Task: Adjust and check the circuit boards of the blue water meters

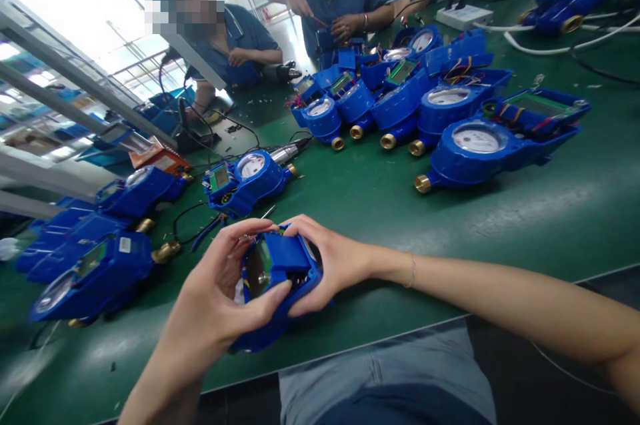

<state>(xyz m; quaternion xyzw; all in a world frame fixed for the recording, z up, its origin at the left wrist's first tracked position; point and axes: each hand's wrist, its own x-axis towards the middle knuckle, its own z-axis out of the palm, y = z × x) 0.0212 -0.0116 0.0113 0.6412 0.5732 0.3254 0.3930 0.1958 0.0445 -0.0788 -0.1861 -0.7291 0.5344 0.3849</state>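
Caution: blue meter (283, 265) between left hand (213, 295) and right hand (333, 261), lower centre of frame.
Both hands grasp its sides; uneven thumb pressure could tilt the blue cover (290, 250) and pinch internal wiring. Beyond, left of centre, a careless reach could knock the blue-handled tool (204, 234) against the open meter (257, 185), scratching its exposed display.
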